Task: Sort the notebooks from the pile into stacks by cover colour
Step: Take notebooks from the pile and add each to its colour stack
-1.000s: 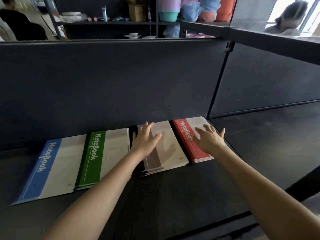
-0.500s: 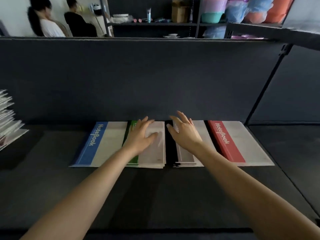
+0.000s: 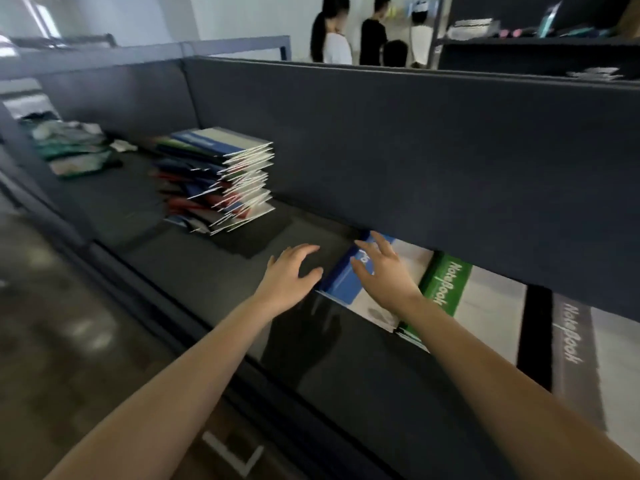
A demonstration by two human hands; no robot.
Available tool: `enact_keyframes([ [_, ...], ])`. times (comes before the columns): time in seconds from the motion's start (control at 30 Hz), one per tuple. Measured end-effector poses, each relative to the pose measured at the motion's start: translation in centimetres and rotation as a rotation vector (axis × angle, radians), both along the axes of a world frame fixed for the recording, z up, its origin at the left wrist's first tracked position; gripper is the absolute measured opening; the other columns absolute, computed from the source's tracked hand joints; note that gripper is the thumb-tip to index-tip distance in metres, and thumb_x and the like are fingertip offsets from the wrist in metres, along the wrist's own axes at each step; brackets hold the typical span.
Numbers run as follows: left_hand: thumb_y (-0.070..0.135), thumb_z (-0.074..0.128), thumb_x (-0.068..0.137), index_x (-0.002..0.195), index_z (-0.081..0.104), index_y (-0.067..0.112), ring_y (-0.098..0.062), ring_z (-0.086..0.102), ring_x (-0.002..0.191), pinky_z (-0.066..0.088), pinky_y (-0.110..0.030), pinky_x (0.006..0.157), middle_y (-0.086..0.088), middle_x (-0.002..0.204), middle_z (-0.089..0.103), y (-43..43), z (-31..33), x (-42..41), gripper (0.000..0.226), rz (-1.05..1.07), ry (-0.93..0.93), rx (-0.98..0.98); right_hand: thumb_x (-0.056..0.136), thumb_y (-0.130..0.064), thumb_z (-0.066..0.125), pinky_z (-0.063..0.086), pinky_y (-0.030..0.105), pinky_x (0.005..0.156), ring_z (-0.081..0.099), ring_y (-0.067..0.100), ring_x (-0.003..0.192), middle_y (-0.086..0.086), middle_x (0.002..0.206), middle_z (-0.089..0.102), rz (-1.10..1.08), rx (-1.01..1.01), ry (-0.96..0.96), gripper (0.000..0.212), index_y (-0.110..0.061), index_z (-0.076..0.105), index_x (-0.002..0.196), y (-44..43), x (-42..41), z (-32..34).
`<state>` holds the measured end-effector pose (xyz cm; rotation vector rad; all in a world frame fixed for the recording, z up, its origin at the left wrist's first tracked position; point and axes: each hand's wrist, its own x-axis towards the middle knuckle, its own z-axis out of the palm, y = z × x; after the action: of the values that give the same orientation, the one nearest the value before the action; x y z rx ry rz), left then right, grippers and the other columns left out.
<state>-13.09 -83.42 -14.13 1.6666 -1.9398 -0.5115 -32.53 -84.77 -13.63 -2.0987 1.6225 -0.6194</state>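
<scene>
Right, head view is blurred by motion, so fine detail is soft. At 10 o'clock, a heap of green and white stuff [image 3: 74, 147] on the dark desk [image 3: 214, 271] — can't tell what it is. Near 11 o'clock stands the pile [image 3: 221, 178] of unsorted notebooks, tall and ragged, corners fanned out, blue cover on top, red and blue edges showing lower down. It sits against the grey partition [image 3: 415, 150], well apart from both hands.

Left hand [image 3: 291, 275] at centre, palm down over bare desk just beside the blue stack [image 3: 341, 287], fingers loosely spread and slightly curled, holding nothing. Whether it touches the desk I can't tell.

Right hand [image 3: 384, 271] just right of centre, over the blue stack's spine strip, fingers spread, thumb pointing toward the left hand, nothing pinched. Contact with the cover is unclear.

From 3 to 4 o'clock the sorted row runs along the partition foot: blue stack, then green stack [image 3: 446, 289] touching it, then a gap of bare desk, then the grey stack [image 3: 568, 344] at the frame edge. All lie flat — far ends hidden under the partition edge.

At 12 o'clock, people [image 3: 349, 32] stand behind the partition; shelving [image 3: 533, 46] at 1 o'clock.
</scene>
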Motion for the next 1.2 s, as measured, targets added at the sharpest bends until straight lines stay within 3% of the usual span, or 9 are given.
enact_keyframes([
  [0.2,0.031,0.053,0.096,0.138,0.045,0.024,-0.015,0.037,0.134,0.017,-0.040,0.114,0.004,0.144,0.045,1.7,-0.6,7.0,0.044,0.163,-0.016,0.023,0.099,-0.039,0.043,0.026,0.039,0.114,0.030,0.026,0.140,0.003,0.158,0.014,0.157,0.001,-0.028,0.050,-0.021,0.037,0.145,-1.4,7.2,-0.7],
  [0.47,0.030,0.055,0.094,0.137,0.047,0.024,-0.015,0.039,0.134,0.030,-0.041,0.113,0.003,0.142,0.046,0.2,-1.3,12.9,0.043,0.206,0.044,0.011,0.100,-0.034,0.044,0.029,0.028,0.108,0.031,0.021,0.139,0.003,0.158,0.017,0.211,0.014,-0.099,0.048,-0.021,0.035,0.145,-3.9,12.9,-0.6],
  [0.67,0.023,0.056,0.095,0.137,0.047,0.022,-0.007,0.041,0.128,0.030,-0.022,0.102,0.006,0.138,0.048,-2.8,-0.8,15.3,0.043,0.186,0.162,0.005,0.100,-0.033,0.044,0.031,0.021,0.098,0.042,0.017,0.130,-0.001,0.157,0.019,0.161,0.004,-0.147,0.048,-0.023,0.035,0.145,-5.9,15.6,-0.8],
  [0.77,0.020,0.055,0.095,0.136,0.047,0.023,0.001,0.042,0.117,0.033,-0.018,0.097,0.013,0.127,0.048,-4.1,0.0,16.2,0.041,0.199,0.298,-0.003,0.100,-0.032,0.044,0.024,0.015,0.096,0.038,0.015,0.132,0.001,0.156,0.023,0.138,-0.017,-0.159,0.047,-0.021,0.037,0.145,-7.3,16.7,-0.6],
  [0.87,0.018,0.054,0.096,0.133,0.049,0.024,0.014,0.047,0.101,0.034,-0.003,0.086,0.013,0.124,0.051,-5.1,0.6,17.6,0.038,0.217,0.381,-0.056,0.100,-0.029,0.045,0.021,0.014,0.099,0.034,0.017,0.136,0.005,0.151,0.033,0.090,-0.106,-0.208,0.043,-0.016,0.042,0.141,-9.2,18.2,0.6],
  [0.9,0.017,0.054,0.096,0.133,0.048,0.024,0.015,0.046,0.101,0.034,-0.003,0.087,0.014,0.124,0.050,-5.4,0.9,18.1,0.039,0.219,0.392,-0.081,0.100,-0.027,0.046,0.021,0.013,0.100,0.035,0.018,0.136,0.006,0.149,0.036,0.076,-0.143,-0.228,0.042,-0.015,0.044,0.140,-9.9,18.8,1.1],
  [1.0,0.014,0.054,0.096,0.137,0.044,0.022,0.002,0.039,0.120,0.033,-0.021,0.102,0.012,0.134,0.046,-6.6,2.2,19.9,0.043,0.244,0.431,-0.162,0.099,-0.023,0.047,0.021,0.006,0.094,0.040,0.017,0.131,0.007,0.144,0.041,0.037,-0.235,-0.290,0.039,-0.011,0.048,0.136,-11.7,20.7,3.2],
  [1.07,0.014,0.055,0.095,0.140,0.041,0.022,-0.002,0.038,0.125,0.033,-0.023,0.103,0.009,0.141,0.043,-7.6,3.1,21.3,0.047,0.263,0.469,-0.196,0.099,-0.023,0.047,0.021,0.003,0.090,0.042,0.017,0.129,0.007,0.142,0.043,0.022,-0.278,-0.318,0.038,-0.010,0.049,0.135,-12.8,22.0,4.7],
  [1.2,0.016,0.055,0.095,0.142,0.038,0.027,-0.007,0.035,0.132,0.032,-0.028,0.110,0.007,0.145,0.041,-9.3,4.4,23.6,0.051,0.257,0.535,-0.226,0.097,-0.030,0.052,0.025,0.012,0.097,0.041,0.017,0.131,0.006,0.143,0.043,0.006,-0.323,-0.302,0.043,-0.011,0.049,0.136,-15.1,24.5,6.7],
])
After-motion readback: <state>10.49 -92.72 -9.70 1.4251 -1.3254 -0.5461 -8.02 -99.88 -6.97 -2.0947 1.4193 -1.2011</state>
